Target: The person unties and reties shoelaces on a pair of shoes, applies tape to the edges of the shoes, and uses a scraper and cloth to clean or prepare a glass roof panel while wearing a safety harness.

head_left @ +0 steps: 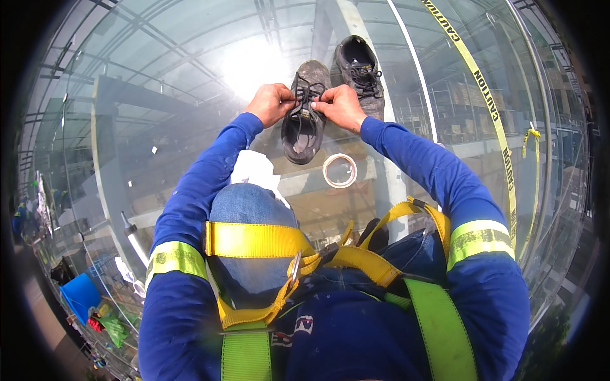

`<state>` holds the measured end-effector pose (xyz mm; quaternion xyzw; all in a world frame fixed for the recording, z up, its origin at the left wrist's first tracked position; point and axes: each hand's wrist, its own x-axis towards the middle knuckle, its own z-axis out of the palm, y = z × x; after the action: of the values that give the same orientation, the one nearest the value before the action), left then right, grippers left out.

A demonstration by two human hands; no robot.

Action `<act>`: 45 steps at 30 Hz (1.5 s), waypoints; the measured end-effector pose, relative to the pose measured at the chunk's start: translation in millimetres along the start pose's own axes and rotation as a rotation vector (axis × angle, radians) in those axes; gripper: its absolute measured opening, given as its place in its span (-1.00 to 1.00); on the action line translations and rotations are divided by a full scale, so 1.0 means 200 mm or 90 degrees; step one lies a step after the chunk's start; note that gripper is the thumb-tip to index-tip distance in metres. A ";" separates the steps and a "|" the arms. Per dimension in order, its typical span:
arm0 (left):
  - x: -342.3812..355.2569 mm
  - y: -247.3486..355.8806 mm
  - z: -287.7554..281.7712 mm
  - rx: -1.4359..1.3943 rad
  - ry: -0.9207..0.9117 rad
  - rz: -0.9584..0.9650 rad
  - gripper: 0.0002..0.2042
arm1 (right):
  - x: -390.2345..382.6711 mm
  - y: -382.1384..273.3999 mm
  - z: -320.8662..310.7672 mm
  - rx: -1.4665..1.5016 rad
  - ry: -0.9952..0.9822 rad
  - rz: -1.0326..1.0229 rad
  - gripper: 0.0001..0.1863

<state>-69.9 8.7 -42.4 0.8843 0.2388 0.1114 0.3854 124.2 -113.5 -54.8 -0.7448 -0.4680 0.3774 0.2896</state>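
A worn dark lace-up shoe (302,136) lies on the glass surface ahead of me, its toe pointing away and its opening toward me. My left hand (271,104) pinches the shoelace (306,93) at the shoe's left side. From the right, my right hand (344,106) has its fingers closed on the lace too. The matching shoe (359,63) sits just behind my right hand, turned the other way with its opening at the far end. Exactly how the lace runs between my fingertips is too small to make out.
A roll of tape (340,171) lies flat nearer me, and crumpled white paper (253,170) sits beside my knee. Yellow caution tape (487,95) stretches along the right side. A white tube-like object (135,241) is at my left; a blue bucket (81,297) stands farther down.
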 end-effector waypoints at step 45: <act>0.16 -0.06 0.08 0.077 0.105 -0.071 -0.85 | 0.13 0.01 0.03 0.000 0.103 -0.129 -0.75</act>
<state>-39.7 22.3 -62.6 0.8792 0.3250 0.1472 0.3158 127.4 -90.0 -66.8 -0.7218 -0.5156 0.2848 0.3634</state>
